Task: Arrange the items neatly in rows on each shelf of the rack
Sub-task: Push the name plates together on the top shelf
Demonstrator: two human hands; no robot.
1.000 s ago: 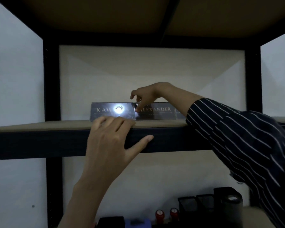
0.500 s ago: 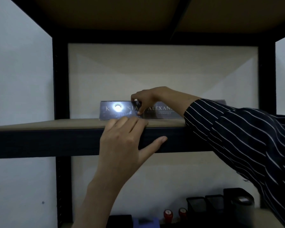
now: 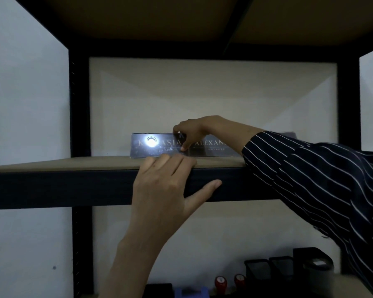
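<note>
The right hand (image 3: 198,130) is still pinching the first nameplate (image 3: 166,144), closing the row against the second nameplate (image 3: 211,147) under its wrist; the left hand (image 3: 164,186), fingers flat, is bracing the shelf (image 3: 52,166) below.

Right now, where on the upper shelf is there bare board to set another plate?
The upper shelf is bare from the left nameplate out to the left post. Crowded: the right hand pinches the left nameplate's end beside the right nameplate, its sleeve covers the right side, and the left hand rests on the front edge.
</note>
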